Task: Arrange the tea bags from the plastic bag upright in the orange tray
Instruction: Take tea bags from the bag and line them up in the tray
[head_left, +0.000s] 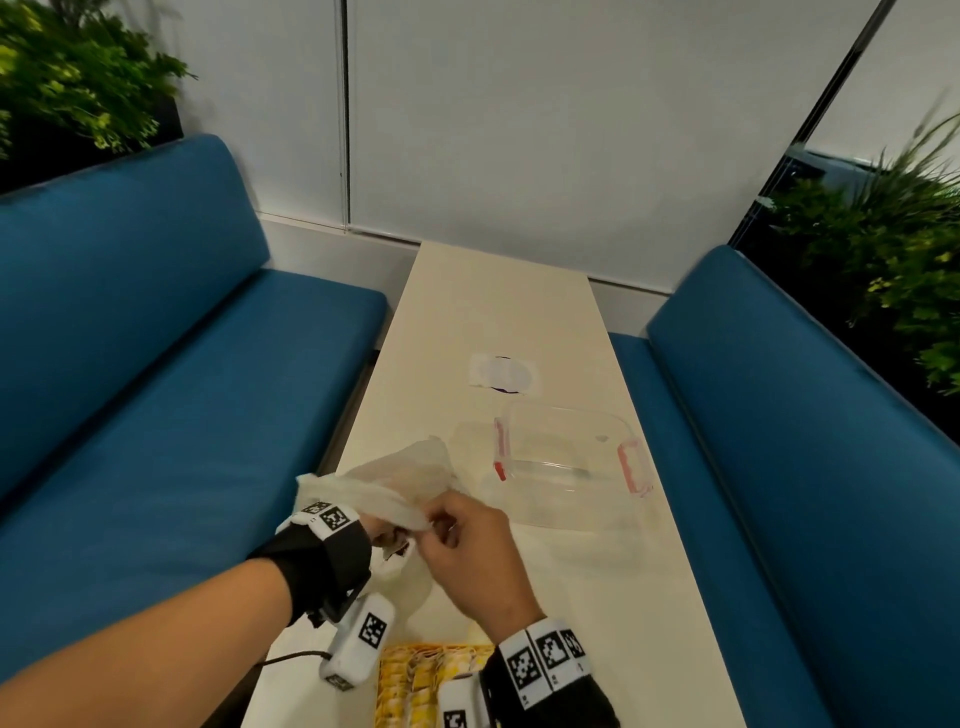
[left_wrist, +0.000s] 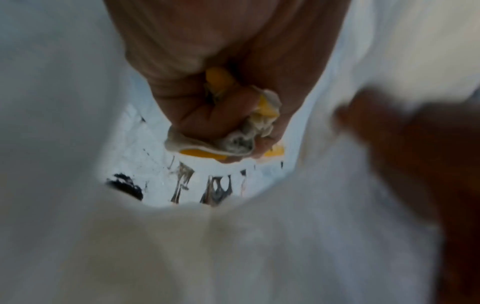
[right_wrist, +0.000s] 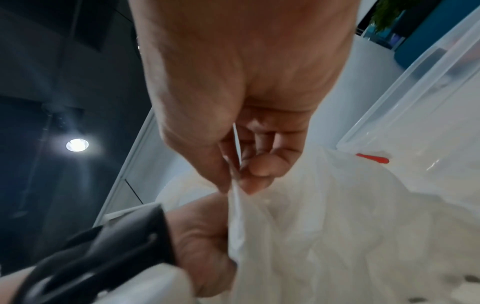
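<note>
A white plastic bag (head_left: 395, 483) is held above the near part of the table. My left hand (left_wrist: 221, 123) is inside the bag and grips a bunch of tea bags (left_wrist: 259, 121) with yellow tags. My right hand (head_left: 457, 535) pinches the bag's rim (right_wrist: 237, 197) between thumb and fingertips. The orange tray (head_left: 431, 680) sits at the table's near edge, under my right wrist, with several yellow tea bags standing in it. The left hand's fingers are hidden by the bag in the head view.
A clear plastic container (head_left: 566, 462) with red clips lies just beyond the bag. A white paper patch (head_left: 504, 374) lies farther up the narrow cream table (head_left: 493, 301). Blue benches (head_left: 156, 364) flank both sides; plants (head_left: 883, 249) stand behind them.
</note>
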